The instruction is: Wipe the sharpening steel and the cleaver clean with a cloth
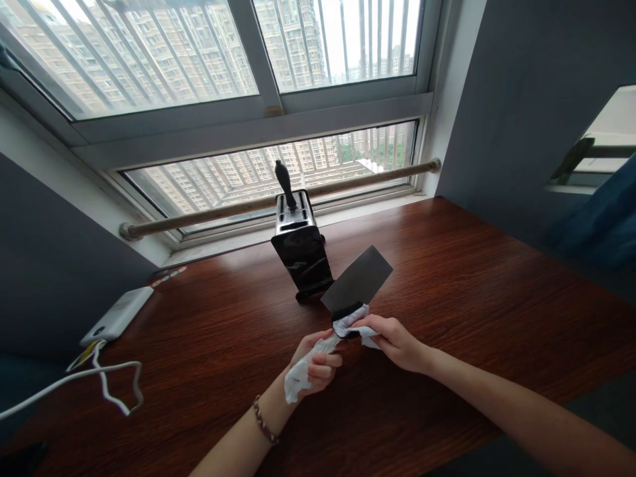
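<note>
A cleaver with a broad dark blade (pixel 358 283) points up and to the right, above the wooden table (pixel 447 291). My left hand (pixel 318 368) is closed round its handle, which is wrapped in white tissue (pixel 298 377). My right hand (pixel 395 341) pinches another bit of white tissue (pixel 355 318) against the base of the blade. A dark knife block (pixel 302 255) stands just behind the blade, with one black-handled knife (pixel 285 184) sticking up from it.
A white power bank (pixel 118 315) with a white cable (pixel 99 381) lies at the table's left edge. A wooden rail (pixel 248 204) runs along the window behind the block. Grey walls close in both sides.
</note>
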### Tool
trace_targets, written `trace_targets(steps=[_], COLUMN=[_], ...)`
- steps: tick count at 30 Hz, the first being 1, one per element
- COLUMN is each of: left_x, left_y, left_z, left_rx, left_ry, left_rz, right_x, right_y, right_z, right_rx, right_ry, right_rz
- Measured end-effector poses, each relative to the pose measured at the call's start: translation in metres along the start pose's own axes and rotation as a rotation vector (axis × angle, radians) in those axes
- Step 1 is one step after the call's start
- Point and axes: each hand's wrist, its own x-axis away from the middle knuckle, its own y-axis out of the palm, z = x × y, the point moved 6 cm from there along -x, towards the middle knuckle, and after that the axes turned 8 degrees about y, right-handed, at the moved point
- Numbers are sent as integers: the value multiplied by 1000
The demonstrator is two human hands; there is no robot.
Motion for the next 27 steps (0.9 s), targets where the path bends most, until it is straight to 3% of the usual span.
trace_targets(steps=[4,9,21,27], left_x=[1,1,3,3], left_y=[1,8,1,1], left_z=[0,-2,1,0], left_rx=[33,74,11,28], left_ry=[-7,-1,23,-6], left_rz=[15,-28,-19,-31], right_x=[1,1,4,7], right_y=[2,-3,-49,-76], right_z=[-5,0,40,67], right_rx=[-19,-102,-243,-455], right_ry=[-44,-7,142,150], right_rz=[-44,19,502,676])
